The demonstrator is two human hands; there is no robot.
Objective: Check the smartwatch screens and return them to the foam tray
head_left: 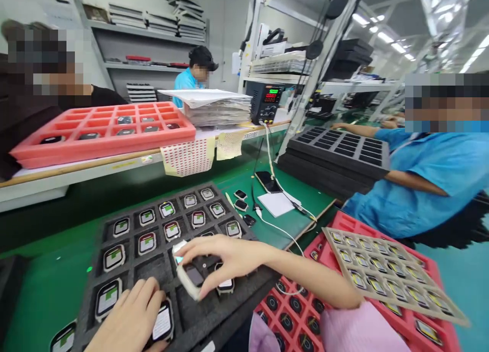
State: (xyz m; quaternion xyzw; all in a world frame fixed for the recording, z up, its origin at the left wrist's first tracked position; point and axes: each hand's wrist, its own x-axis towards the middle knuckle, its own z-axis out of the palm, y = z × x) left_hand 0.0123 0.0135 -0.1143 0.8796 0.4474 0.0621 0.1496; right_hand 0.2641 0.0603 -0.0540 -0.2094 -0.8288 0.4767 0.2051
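Pinching a smartwatch body (190,276) between thumb and fingers, the right hand (225,258) holds it tilted just above the near middle of the black foam tray (183,316), its fingers closed on the case. The left hand (132,319) rests at the near edge of that tray, fingers curled over a watch with a white screen (163,322) seated in its pocket; it presses on the watch rather than lifting it, as far as the view shows.

Most pockets of the foam tray already hold watch bodies with green-and-white screen stickers; judging from this, the tray looks largely filled, with a few bare pockets left near the hands. To the right, a red tray (420,263) holds round dark parts, and a beige blister sheet (385,275) of small pieces lies across it. Farther off, three loose watch bodies (241,205) lie on the green mat (46,291) beside a phone (267,181) and a white cable (278,231). A co-worker in blue (431,189) sits at the right.
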